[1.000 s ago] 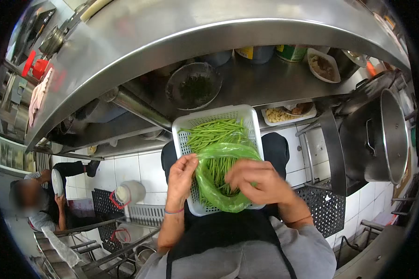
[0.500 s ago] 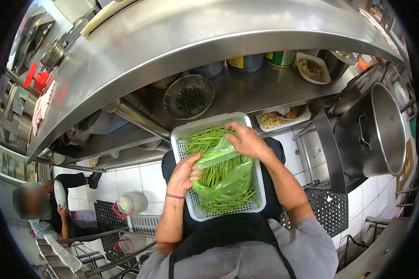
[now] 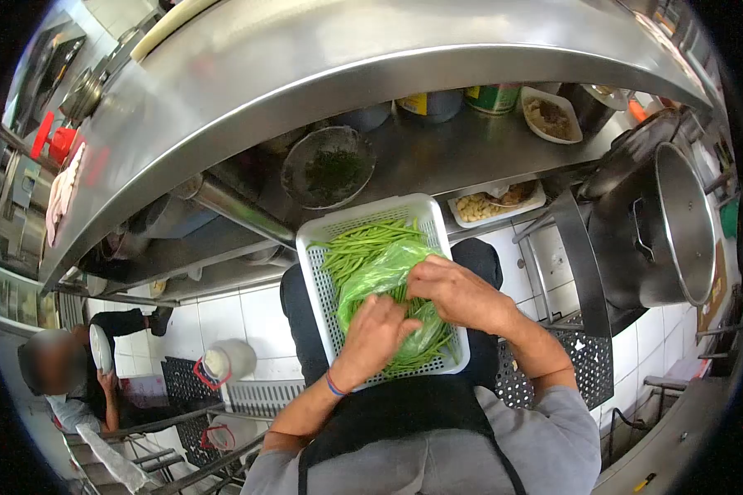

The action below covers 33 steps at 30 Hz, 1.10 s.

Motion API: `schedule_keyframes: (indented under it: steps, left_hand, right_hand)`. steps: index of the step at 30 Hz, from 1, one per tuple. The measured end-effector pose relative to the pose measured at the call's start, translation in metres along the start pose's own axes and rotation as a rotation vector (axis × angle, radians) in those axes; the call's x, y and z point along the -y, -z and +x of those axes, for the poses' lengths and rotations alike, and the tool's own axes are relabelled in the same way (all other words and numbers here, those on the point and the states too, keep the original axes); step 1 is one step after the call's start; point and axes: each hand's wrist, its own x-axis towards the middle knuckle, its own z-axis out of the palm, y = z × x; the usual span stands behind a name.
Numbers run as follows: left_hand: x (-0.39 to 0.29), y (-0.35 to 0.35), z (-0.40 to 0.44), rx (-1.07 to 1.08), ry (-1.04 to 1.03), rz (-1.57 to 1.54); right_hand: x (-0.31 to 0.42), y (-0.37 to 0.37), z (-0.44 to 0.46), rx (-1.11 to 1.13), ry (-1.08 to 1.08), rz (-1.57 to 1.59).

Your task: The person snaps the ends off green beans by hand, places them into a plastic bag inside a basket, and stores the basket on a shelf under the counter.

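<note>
Part of the green beans (image 3: pixel 363 239) is covered by the green bag (image 3: pixel 380 268), the left hand (image 3: pixel 373 334) and the right hand (image 3: pixel 452 289). The left fingertips are buried in the bag's folds, so what is pinched there cannot be told. The right fingertips are hidden by the curled fingers. The tops of the containers (image 3: pixel 442 105) are hidden by the bench (image 3: pixel 322 41), itself cut off above. The seated person's (image 3: pixel 74 404) face is blurred. The pot's (image 3: pixel 636 239) bottom is hidden inside.

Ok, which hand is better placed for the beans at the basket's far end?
Right, probably: the right hand is farther forward, by the green bag's far edge; the left hand sits nearer the body, with more bag between it and those beans.
</note>
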Motion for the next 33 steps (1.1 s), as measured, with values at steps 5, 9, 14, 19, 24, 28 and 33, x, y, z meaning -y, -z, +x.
schedule_keyframes:
  steps: [5, 9, 14, 19, 24, 28, 33]
  left_hand:
    - [-0.010, -0.025, -0.011, 0.013, -0.148, 0.046]
    - [0.002, -0.022, -0.018, 0.110, -0.212, -0.060]
    - [-0.011, 0.003, -0.024, 0.304, -0.252, -0.156]
    - [-0.009, 0.037, 0.004, 0.304, -0.165, -0.410]
    - [0.024, 0.034, 0.037, -0.179, -0.137, -0.055]
    - [0.024, 0.063, 0.028, -0.247, 0.029, -0.309]
    - [0.005, 0.077, 0.002, -0.346, 0.164, -0.452]
  right_hand:
    - [-0.002, 0.000, -0.023, 0.161, 0.030, -0.071]
    - [-0.004, 0.000, -0.034, 0.201, -0.008, -0.145]
    - [-0.007, -0.004, -0.040, 0.256, -0.017, -0.222]
    - [0.027, 0.012, -0.030, 0.176, -0.099, 0.002]
    - [0.020, -0.019, -0.012, -0.050, -0.080, 0.004]
    - [0.019, -0.046, -0.009, -0.101, -0.167, 0.005]
    - [0.031, -0.068, 0.021, -0.238, -0.355, 0.065]
